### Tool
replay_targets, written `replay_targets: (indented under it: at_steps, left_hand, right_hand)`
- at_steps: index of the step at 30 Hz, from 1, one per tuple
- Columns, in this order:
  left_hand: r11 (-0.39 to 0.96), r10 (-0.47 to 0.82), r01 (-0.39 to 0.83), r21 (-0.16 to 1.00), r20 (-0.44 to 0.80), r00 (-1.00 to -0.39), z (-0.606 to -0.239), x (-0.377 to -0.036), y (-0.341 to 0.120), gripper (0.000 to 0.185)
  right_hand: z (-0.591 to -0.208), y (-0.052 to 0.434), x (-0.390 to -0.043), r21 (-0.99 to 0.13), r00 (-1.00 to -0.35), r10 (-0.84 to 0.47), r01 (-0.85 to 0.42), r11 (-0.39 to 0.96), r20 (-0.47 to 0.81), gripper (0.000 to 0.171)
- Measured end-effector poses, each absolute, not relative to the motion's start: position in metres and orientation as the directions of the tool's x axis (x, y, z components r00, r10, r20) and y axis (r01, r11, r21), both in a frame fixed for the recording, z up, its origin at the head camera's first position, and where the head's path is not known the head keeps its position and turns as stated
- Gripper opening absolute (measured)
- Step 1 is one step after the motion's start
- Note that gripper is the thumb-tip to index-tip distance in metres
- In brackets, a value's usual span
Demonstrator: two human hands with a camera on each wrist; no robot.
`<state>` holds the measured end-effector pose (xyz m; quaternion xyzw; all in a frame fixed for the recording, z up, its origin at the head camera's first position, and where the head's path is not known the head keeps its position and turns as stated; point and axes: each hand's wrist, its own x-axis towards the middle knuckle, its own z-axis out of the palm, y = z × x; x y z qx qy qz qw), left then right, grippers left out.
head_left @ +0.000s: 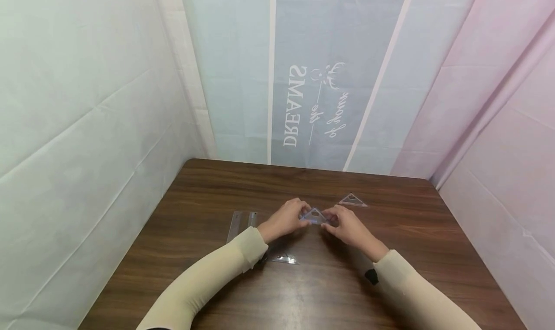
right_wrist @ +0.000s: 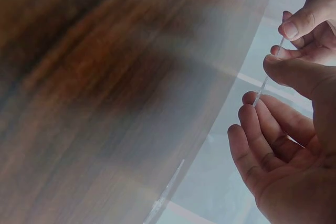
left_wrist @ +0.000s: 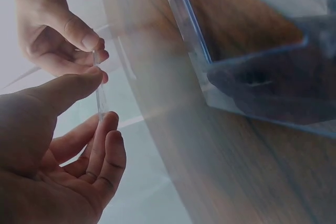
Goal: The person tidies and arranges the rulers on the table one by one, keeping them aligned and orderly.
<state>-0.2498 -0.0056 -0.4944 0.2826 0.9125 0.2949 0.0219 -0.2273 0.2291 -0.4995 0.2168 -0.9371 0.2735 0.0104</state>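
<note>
Both hands hold a clear triangular set square just above the middle of the table. My left hand pinches its left side between thumb and fingers. On the right side, my right hand pinches it the same way. Seen from the left wrist, the set square is nearly edge-on between the fingertips; the right wrist view shows it as a thin line too. A second set square lies beyond the right hand. A third set square lies nearer me, below the left hand, catching glare.
Two clear straight strips, seemingly rulers, lie left of the left hand, partly hidden by the sleeve. The dark wood table meets hanging cloth at the back and on both sides. A small black object shows beneath the right sleeve.
</note>
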Motion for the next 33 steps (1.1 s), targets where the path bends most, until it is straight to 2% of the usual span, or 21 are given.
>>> replay_targets:
  at_steps: [10, 20, 33]
  left_hand:
    - [0.636, 0.548, 0.504, 0.584, 0.118, -0.828, -0.496, -0.235, -0.005, 0.036]
    - [0.621, 0.561, 0.512, 0.594, 0.119, -0.819, -0.500, -0.221, -0.003, 0.034]
    - [0.628, 0.584, 0.540, 0.561, 0.119, -0.803, -0.503, -0.201, 0.001, 0.037]
  right_hand:
    - [-0.499, 0.233, -0.215, -0.487, -0.900, -0.415, -0.426, 0.762, 0.137, 0.032]
    - [-0.499, 0.238, -0.201, -0.515, -0.893, -0.432, -0.430, 0.741, 0.125, 0.029]
    - [-0.503, 0.246, -0.177, -0.512, -0.883, -0.455, -0.446, 0.734, 0.117, 0.027]
